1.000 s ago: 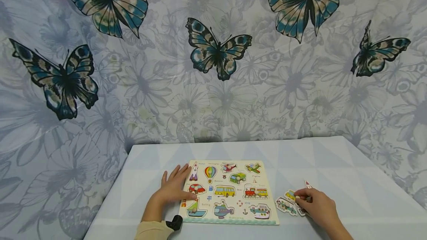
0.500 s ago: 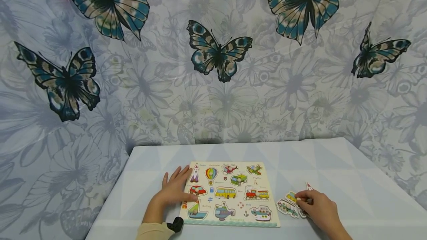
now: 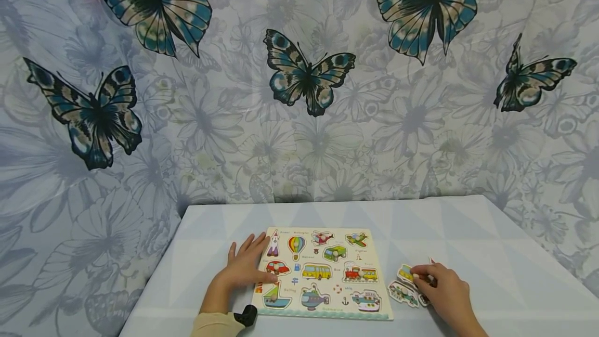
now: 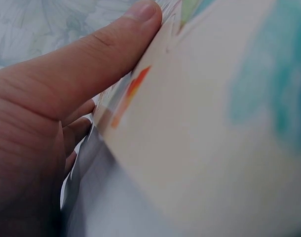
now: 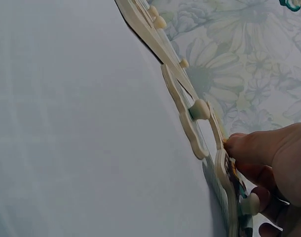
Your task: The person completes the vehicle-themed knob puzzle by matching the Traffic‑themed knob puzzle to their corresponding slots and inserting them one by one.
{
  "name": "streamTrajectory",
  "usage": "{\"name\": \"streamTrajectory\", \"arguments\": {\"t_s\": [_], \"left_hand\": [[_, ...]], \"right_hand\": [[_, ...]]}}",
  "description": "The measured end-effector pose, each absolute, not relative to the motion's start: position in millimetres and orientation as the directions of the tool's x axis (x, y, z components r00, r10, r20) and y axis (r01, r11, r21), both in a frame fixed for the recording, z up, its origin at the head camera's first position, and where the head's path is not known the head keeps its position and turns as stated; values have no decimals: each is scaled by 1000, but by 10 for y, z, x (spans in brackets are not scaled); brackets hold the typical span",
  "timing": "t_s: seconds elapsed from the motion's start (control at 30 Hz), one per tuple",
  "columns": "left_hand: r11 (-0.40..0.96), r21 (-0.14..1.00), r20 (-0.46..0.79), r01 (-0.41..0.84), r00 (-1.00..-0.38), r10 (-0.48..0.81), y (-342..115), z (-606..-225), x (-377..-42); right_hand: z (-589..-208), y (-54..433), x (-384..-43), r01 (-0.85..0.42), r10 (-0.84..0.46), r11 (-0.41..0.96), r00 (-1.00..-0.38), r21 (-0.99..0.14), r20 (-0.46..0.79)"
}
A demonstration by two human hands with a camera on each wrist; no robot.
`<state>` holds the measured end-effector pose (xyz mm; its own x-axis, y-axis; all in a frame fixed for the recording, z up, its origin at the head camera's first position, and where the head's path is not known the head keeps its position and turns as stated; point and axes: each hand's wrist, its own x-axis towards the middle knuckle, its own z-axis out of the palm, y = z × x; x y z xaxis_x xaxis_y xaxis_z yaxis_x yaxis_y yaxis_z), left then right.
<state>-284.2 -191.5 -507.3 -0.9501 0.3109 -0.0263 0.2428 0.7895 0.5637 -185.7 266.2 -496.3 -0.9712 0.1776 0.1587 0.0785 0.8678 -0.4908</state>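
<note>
A cream puzzle board with colourful vehicle pictures lies on the table. My left hand rests at its left edge with fingers spread, thumb on top; the left wrist view shows the thumb against the board's face. To the right of the board, my right hand pinches a small yellow puzzle piece between thumb and forefinger. Beside it is a green-and-white vehicle piece. More pieces are partly hidden by the hand. In the right wrist view a pale round knob stands up from a wooden piece.
The white table has a faint triangle pattern. A butterfly-and-flower printed backdrop stands behind it. Near the left cuff sits a small black device. A red-tipped piece pokes out past the right hand.
The yellow piece has turned and shifted slightly left and up in my right fingers. The red tip beyond the hand shows less. My left hand stays in place on the board.
</note>
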Motion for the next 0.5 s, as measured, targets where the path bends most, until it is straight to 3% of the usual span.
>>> {"name": "streamTrajectory", "arguments": {"t_s": [0.5], "left_hand": [[789,565,-30,244,-949,315,-1914,-5079,-2831]], "right_hand": [[-4865,2478,-1903,55,173,864,-966,-500,193]]}}
